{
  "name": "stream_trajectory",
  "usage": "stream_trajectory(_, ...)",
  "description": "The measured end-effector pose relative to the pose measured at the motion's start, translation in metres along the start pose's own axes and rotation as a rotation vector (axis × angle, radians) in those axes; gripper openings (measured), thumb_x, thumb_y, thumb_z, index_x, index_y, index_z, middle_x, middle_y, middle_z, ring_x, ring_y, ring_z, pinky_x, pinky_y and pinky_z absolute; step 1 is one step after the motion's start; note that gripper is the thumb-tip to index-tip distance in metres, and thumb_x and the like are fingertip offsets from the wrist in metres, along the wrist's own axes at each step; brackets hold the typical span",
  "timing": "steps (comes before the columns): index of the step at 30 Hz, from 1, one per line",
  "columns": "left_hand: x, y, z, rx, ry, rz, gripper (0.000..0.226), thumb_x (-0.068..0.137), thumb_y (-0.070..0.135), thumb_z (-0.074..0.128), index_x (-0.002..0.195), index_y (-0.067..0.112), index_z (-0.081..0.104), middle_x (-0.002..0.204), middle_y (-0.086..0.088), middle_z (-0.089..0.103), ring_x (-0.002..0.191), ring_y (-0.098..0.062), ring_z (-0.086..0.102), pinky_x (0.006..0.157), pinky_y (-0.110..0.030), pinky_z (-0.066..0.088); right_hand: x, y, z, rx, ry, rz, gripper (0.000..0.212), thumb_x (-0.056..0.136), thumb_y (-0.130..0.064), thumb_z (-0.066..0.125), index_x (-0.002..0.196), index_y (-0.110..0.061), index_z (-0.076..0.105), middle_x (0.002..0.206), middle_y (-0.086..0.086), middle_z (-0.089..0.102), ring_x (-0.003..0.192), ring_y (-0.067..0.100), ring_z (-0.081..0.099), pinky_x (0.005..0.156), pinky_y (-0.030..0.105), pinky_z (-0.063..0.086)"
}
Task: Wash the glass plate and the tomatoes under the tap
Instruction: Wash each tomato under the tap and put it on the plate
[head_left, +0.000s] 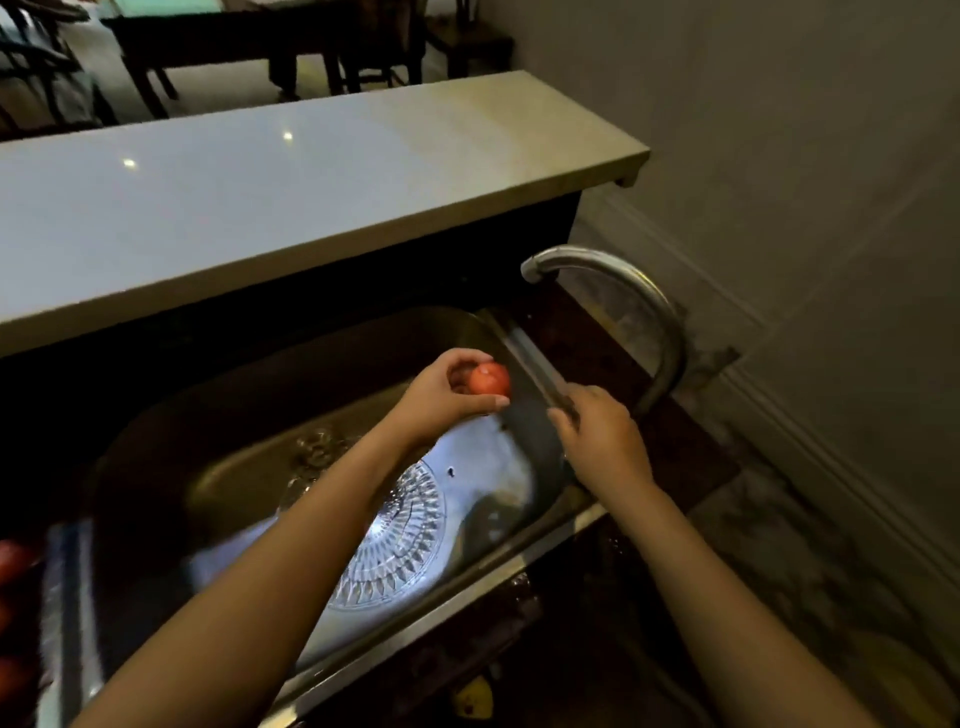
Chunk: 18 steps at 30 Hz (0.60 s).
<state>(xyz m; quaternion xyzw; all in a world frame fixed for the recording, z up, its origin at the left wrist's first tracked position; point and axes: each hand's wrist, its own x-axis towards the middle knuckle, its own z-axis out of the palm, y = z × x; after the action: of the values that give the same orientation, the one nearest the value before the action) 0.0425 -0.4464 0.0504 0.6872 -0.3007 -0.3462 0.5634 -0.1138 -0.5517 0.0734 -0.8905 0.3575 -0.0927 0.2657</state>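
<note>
**Tomato in hand, short of the spout**

Tomato (489, 379): over the sink (249, 374) near its right rim, pinched between the thumb and curled fingers of the left hand (447, 395). Near-round, no long axis; a pale patch faces up. The tap (602, 257) outlet lies beyond it and to the right; no stream discernible. Judgement: the tomato must go under that outlet. Right hand (602, 436) is nearer the tap base, fingers bent; grasp unclear. Glass plate (400, 530) lies flat in the basin.
</note>
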Motion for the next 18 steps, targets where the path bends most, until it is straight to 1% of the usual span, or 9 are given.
stream_trajectory(2, 0.011, -0.012, 0.010, -0.031, -0.014, -0.018, 0.044, 0.070, 0.008, 0.077, 0.096, 0.034, 0.053, 0.121, -0.015, 0.053, 0.098, -0.019, 0.059, 0.070, -0.017, 0.053, -0.006, 0.011, 0.009, -0.064, 0.044, 0.041, 0.031, 0.096, -0.021, 0.044, 0.124, -0.010, 0.052, 0.119, 0.012, 0.055, 0.101, 0.030, 0.059, 0.084, 0.041, 0.050)
stream_trajectory(3, 0.016, -0.017, 0.014, -0.044, -0.033, -0.034, 0.043, 0.072, 0.009, 0.075, 0.097, 0.035, 0.051, 0.122, -0.016, 0.050, 0.095, -0.018, 0.060, 0.066, -0.015, 0.053, -0.007, 0.014, 0.016, -0.079, 0.053, 0.065, 0.030, 0.097, -0.019, 0.042, 0.122, -0.008, 0.052, 0.119, 0.013, 0.055, 0.100, 0.030, 0.060, 0.084, 0.042, 0.050)
stream_trajectory(5, 0.023, -0.024, 0.018, -0.069, -0.074, -0.064, 0.042, 0.076, 0.009, 0.071, 0.099, 0.037, 0.050, 0.123, -0.018, 0.046, 0.086, -0.019, 0.063, 0.065, -0.017, 0.054, -0.005, 0.018, 0.030, -0.130, 0.021, 0.150, 0.027, 0.097, -0.014, 0.039, 0.119, -0.006, 0.053, 0.117, 0.014, 0.057, 0.100, 0.031, 0.060, 0.085, 0.044, 0.050)
stream_trajectory(7, 0.028, -0.029, 0.020, -0.097, -0.095, -0.076, 0.043, 0.079, 0.007, 0.069, 0.101, 0.039, 0.053, 0.122, -0.017, 0.043, 0.079, -0.018, 0.065, 0.068, -0.021, 0.056, -0.004, 0.020, 0.041, -0.182, -0.022, 0.206, 0.027, 0.096, -0.006, 0.038, 0.119, -0.005, 0.051, 0.113, 0.015, 0.062, 0.099, 0.031, 0.062, 0.086, 0.042, 0.051)
stream_trajectory(8, 0.030, -0.030, 0.020, -0.096, -0.099, -0.074, 0.044, 0.079, 0.006, 0.068, 0.101, 0.041, 0.054, 0.122, -0.016, 0.042, 0.077, -0.017, 0.065, 0.069, -0.022, 0.056, -0.004, 0.022, 0.045, -0.163, -0.008, 0.218, 0.027, 0.095, -0.003, 0.038, 0.119, -0.005, 0.052, 0.110, 0.015, 0.063, 0.099, 0.030, 0.063, 0.086, 0.039, 0.051)
stream_trajectory(10, 0.034, -0.032, 0.021, -0.082, -0.100, -0.065, 0.045, 0.079, 0.003, 0.067, 0.098, 0.043, 0.055, 0.119, -0.012, 0.042, 0.078, -0.015, 0.062, 0.068, -0.019, 0.055, -0.007, 0.023, 0.050, 0.036, 0.068, 0.255, 0.025, 0.095, -0.004, 0.039, 0.115, -0.006, 0.055, 0.106, 0.016, 0.067, 0.099, 0.029, 0.064, 0.086, 0.035, 0.051)
stream_trajectory(13, 0.041, -0.032, 0.023, -0.089, -0.069, -0.069, 0.047, 0.079, -0.002, 0.065, 0.098, 0.039, 0.052, 0.116, -0.009, 0.041, 0.083, -0.013, 0.054, 0.062, -0.013, 0.051, -0.011, 0.020, 0.056, 0.271, 0.198, 0.295, 0.023, 0.096, -0.007, 0.041, 0.108, -0.006, 0.061, 0.103, 0.012, 0.068, 0.093, 0.025, 0.065, 0.077, 0.021, 0.043)
stream_trajectory(15, 0.046, -0.028, 0.026, -0.084, -0.060, -0.067, 0.044, 0.080, -0.004, 0.063, 0.103, 0.031, 0.049, 0.117, -0.010, 0.041, 0.082, -0.012, 0.052, 0.062, -0.013, 0.051, -0.010, 0.021, 0.060, 0.282, 0.239, 0.288, 0.024, 0.096, -0.007, 0.041, 0.108, -0.005, 0.061, 0.097, 0.012, 0.069, 0.088, 0.026, 0.065, 0.072, 0.017, 0.038)
stream_trajectory(18, 0.055, -0.022, 0.030, -0.037, -0.061, -0.047, 0.044, 0.082, -0.004, 0.061, 0.113, 0.022, 0.044, 0.114, -0.010, 0.040, 0.078, -0.009, 0.051, 0.059, -0.009, 0.048, -0.006, 0.021, 0.063, 0.265, 0.266, 0.291, 0.024, 0.095, -0.005, 0.042, 0.110, -0.004, 0.061, 0.094, 0.015, 0.069, 0.086, 0.029, 0.065, 0.072, 0.021, 0.039)
